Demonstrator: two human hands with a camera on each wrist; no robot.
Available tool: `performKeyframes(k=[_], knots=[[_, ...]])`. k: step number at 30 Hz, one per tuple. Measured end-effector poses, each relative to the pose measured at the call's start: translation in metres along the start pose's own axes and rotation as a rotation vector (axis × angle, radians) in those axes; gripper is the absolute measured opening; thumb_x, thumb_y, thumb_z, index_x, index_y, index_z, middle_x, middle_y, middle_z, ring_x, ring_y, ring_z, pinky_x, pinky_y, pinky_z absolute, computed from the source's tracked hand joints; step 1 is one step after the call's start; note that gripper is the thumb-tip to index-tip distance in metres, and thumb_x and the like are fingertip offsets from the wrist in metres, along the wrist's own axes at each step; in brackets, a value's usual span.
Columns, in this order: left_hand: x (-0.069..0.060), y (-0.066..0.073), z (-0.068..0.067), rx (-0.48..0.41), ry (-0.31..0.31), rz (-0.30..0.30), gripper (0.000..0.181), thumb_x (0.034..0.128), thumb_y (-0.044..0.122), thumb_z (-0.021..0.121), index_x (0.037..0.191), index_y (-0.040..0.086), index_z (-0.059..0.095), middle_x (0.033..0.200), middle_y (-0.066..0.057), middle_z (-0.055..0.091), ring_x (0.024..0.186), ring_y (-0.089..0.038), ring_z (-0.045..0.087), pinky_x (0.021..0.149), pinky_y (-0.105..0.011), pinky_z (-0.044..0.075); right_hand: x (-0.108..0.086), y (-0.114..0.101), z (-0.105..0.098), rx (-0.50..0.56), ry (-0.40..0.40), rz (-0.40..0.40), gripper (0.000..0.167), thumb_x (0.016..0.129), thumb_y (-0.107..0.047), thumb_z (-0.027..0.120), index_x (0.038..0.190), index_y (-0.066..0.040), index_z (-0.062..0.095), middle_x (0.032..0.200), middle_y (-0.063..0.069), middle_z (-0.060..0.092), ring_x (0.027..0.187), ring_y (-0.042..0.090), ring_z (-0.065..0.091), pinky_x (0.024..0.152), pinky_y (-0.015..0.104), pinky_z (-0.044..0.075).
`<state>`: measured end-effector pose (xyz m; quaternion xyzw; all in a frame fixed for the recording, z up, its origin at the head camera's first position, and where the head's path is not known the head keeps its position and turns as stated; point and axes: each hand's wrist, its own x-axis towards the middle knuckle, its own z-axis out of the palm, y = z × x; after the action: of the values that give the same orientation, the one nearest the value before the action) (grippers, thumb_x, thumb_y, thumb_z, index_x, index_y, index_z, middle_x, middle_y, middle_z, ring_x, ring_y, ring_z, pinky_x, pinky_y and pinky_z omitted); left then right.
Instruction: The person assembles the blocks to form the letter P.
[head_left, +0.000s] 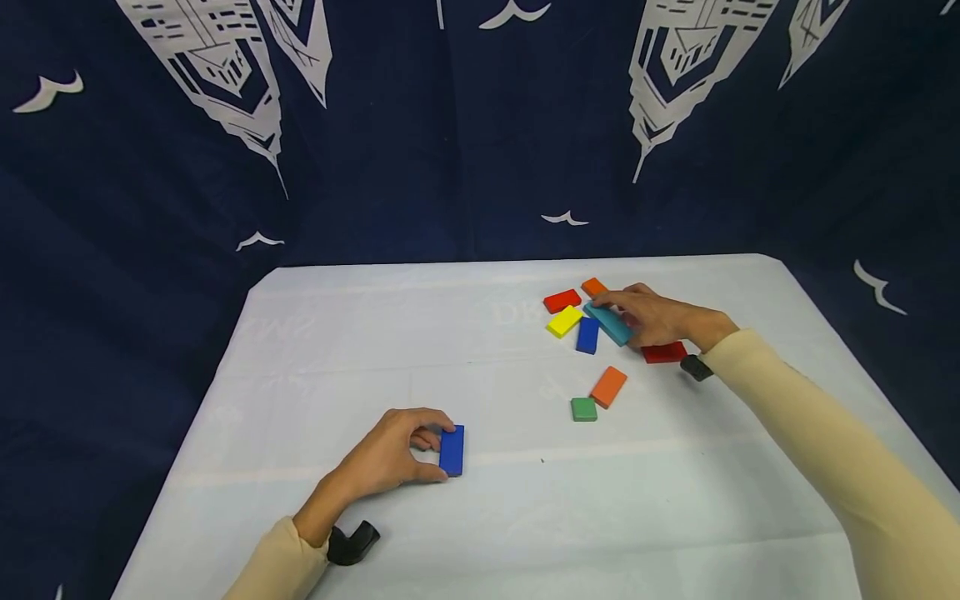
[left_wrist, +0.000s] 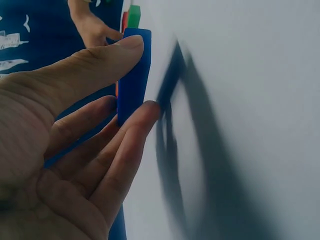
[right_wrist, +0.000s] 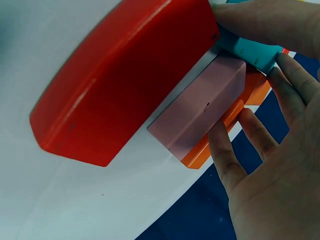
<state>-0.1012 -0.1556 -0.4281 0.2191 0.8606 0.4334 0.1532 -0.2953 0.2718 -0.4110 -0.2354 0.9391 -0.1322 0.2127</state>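
The left hand [head_left: 393,450] pinches a blue block [head_left: 452,451] by its two ends over the white table. In the left wrist view, the thumb and fingers of the left hand [left_wrist: 95,115] hold the blue block [left_wrist: 134,75], whose shadow falls on the cloth. At the right pile, the right hand [head_left: 656,317] grips a teal block [head_left: 609,323]. The right wrist view shows the thumb and fingers of the right hand [right_wrist: 275,145] around the teal block [right_wrist: 252,50], some fingertips beside a pink block [right_wrist: 202,107] and an orange one [right_wrist: 197,155].
Around the right hand lie red [head_left: 562,301], yellow [head_left: 565,322], small blue [head_left: 588,335] and orange [head_left: 594,287] blocks, with another red block [head_left: 664,353] under the wrist side. Nearer are an orange block [head_left: 608,387] and a green block [head_left: 584,409], touching or nearly so.
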Motion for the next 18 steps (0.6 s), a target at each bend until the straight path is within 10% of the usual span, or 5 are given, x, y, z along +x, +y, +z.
performKeyframes(k=[18], knots=[[-0.0044, -0.0066, 0.002, 0.087, -0.047, 0.064, 0.033, 0.0739, 0.015, 0.09, 0.098, 0.014, 0.066, 0.106, 0.004, 0.062, 0.096, -0.018, 0.058, 0.085, -0.028, 0.052, 0.0039, -0.002, -0.0035, -0.004, 0.009, -0.013, 0.086, 0.076, -0.009, 0.084, 0.149, -0.017, 0.039, 0.149, 0.015, 0.043, 0.133, 0.04, 0.031, 0.104, 0.064, 0.041]])
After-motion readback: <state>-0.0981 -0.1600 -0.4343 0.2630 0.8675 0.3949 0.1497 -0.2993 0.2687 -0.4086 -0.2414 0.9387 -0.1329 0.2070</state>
